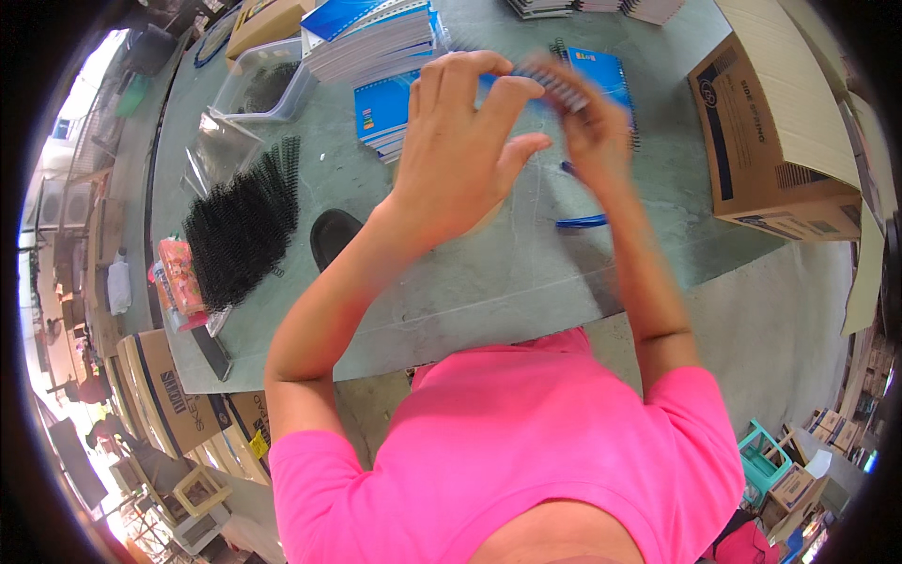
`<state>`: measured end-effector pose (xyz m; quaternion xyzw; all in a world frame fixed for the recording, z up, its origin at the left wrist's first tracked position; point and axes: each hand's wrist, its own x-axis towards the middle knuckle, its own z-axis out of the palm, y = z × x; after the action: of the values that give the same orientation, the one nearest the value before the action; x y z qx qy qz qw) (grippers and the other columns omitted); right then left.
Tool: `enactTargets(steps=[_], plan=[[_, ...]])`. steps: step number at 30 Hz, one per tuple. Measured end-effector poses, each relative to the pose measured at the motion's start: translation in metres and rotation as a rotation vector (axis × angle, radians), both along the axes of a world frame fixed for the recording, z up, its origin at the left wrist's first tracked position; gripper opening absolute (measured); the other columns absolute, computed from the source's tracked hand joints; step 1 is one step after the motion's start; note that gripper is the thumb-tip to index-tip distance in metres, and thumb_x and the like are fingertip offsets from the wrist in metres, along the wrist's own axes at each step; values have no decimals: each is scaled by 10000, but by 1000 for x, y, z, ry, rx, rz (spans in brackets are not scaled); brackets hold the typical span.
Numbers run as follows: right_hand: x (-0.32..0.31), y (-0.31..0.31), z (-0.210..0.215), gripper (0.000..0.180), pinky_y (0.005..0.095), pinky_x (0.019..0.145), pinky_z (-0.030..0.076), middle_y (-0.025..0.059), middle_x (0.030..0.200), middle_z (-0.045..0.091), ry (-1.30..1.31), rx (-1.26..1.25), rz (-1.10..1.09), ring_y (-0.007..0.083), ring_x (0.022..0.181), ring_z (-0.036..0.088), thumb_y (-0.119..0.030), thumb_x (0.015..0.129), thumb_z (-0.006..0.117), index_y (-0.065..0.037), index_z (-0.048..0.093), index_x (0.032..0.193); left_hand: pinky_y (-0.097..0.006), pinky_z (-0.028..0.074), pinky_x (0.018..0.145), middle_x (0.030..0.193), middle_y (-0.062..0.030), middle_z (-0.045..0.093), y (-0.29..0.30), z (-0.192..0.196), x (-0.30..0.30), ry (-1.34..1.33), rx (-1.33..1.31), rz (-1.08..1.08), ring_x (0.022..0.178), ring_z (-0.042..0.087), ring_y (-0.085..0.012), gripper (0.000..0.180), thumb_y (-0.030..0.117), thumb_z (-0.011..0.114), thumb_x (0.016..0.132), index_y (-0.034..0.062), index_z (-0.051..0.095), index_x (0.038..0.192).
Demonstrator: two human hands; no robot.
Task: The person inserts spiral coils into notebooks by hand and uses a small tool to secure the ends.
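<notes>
My left hand (456,141) is raised over the table, its fingers and thumb apart. Motion smears my right hand (597,132), whose fingers curl round a blurred, striped edge (556,86); what it belongs to I cannot make out. Just behind it lies a blue notebook (601,70) with a black spiral along its side. Beyond my left hand sit a stack of blue-covered notebooks (383,105) and a taller pile of punched pages (371,49). Two blue handles (583,222) show beside my right wrist, the rest of that tool being hidden.
Many black spiral coils (244,226) lie at the left, near a clear plastic tub (221,99) holding more. A pink packet (183,277) rests by the left edge. My left forearm partly covers a black rounded object (331,235). An open cardboard box (766,141) stands at the right.
</notes>
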<state>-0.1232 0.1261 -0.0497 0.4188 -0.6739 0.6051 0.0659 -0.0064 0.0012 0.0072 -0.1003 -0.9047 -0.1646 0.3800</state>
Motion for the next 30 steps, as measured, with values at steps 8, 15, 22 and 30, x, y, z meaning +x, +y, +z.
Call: enactTargets(steps=[8, 15, 22, 30], plan=[[-73, 52, -76, 397, 458, 986, 356, 134, 1296, 490, 546, 708, -476, 317, 1219, 438, -298, 888, 528, -152, 515, 1257, -396, 421, 819, 1056, -135, 514, 15, -26, 8, -174, 107, -94, 969, 498, -308, 262, 164, 713, 727, 78, 598, 947], [-58, 47, -77, 466, 489, 1028, 286, 87, 1320, 478, 460, 694, -371, 351, 1244, 392, -441, 884, 484, -146, 520, 1242, -386, 449, 740, 975, -126, 545, 35, -69, 11, -394, 228, -258, 896, 555, -290, 177, 125, 660, 768, 61, 595, 920], [-51, -4, -20, 293, 427, 928, 372, 105, 1152, 585, 318, 100, -392, 336, 1092, 511, -320, 892, 514, -97, 643, 1032, -298, 502, 463, 822, -106, 597, 97, -95, 0, -1174, 1486, -298, 624, 600, -184, 171, 33, 520, 844, -43, 574, 988], [-13, -68, 43, 350, 239, 787, 406, 50, 888, 635, 70, -261, -76, 111, 855, 543, -296, 948, 468, -6, 663, 934, -286, 506, 442, 836, -106, 601, 64, -93, 8, -1191, 1384, -588, 644, 594, -162, 181, 33, 478, 882, -50, 570, 1015]])
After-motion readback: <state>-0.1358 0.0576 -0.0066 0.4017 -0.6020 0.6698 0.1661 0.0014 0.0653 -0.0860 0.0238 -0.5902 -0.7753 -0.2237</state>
